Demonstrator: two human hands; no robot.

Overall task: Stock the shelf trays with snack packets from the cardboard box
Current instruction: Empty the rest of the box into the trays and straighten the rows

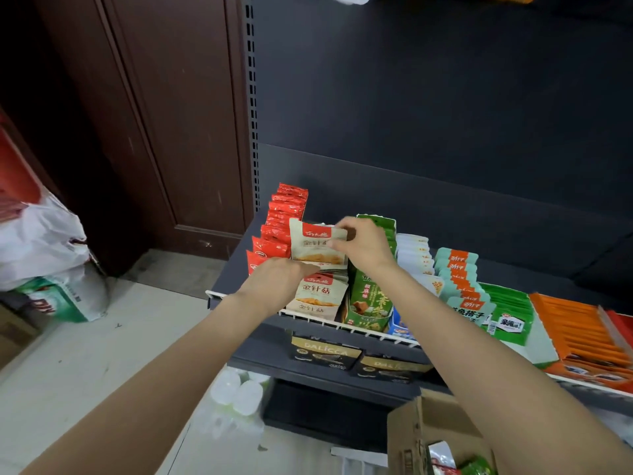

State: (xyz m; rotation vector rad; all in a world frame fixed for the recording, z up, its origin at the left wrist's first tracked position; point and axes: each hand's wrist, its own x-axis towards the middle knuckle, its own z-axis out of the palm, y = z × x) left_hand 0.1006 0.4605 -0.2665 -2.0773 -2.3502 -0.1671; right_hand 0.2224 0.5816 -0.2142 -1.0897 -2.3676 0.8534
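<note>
My right hand [363, 243] pinches a beige snack packet with a red band [313, 245] by its top right corner and holds it upright above the second row of the shelf tray [342, 325]. Below it, my left hand [277, 281] presses straight fingers against the stacked beige packets [317, 294] in that row. Red packets [282, 221] fill the row to the left, green packets [368, 296] the row to the right. The open cardboard box [428, 437] stands on the floor at the lower right, under my right forearm, with packets showing inside.
Further right on the shelf lie rows of white, teal-and-orange, green and orange packets [575, 330]. Black boxes [325, 351] sit on the shelf below. White bottles [239, 392] stand on the floor. Bags [44, 255] are piled at the left by a brown door.
</note>
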